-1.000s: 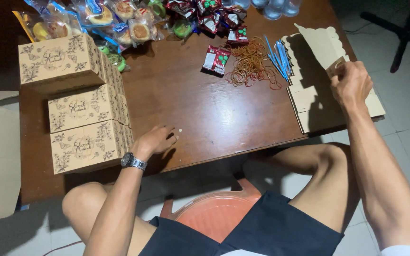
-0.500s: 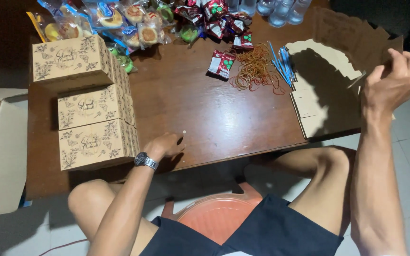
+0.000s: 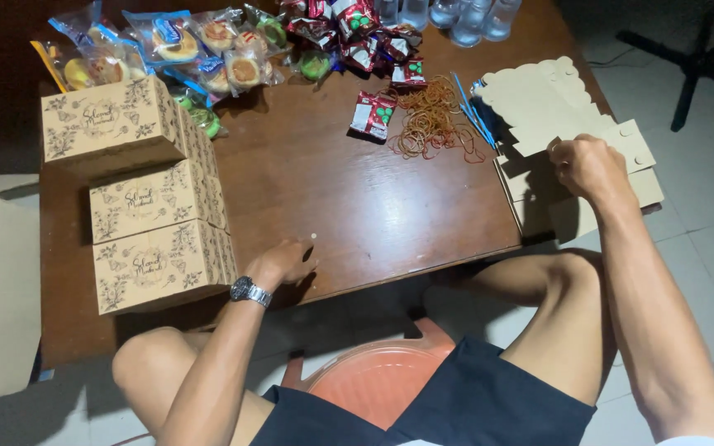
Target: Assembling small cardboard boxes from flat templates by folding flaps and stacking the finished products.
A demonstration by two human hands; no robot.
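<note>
Dark wood tabletop (image 3: pixel 357 190): flat cardboard box blanks (image 3: pixel 539 107) lie at its right edge, long axis front-to-back. Right hand (image 3: pixel 590 165) pinches the top blank's near edge, fingers closed; left hand (image 3: pixel 287 263) rests empty, loosely curled, w/ folded printed boxes (image 3: pixel 159 264) just beside it.

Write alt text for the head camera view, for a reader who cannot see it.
A seated person's right hand grips a flat tan box blank atop a stack at a brown wooden table's right edge, while the left hand, wearing a wristwatch, rests on the tabletop. Three printed cardboard boxes stand at left; wrapped snacks, rubber bands and water bottles lie along the far side.
</note>
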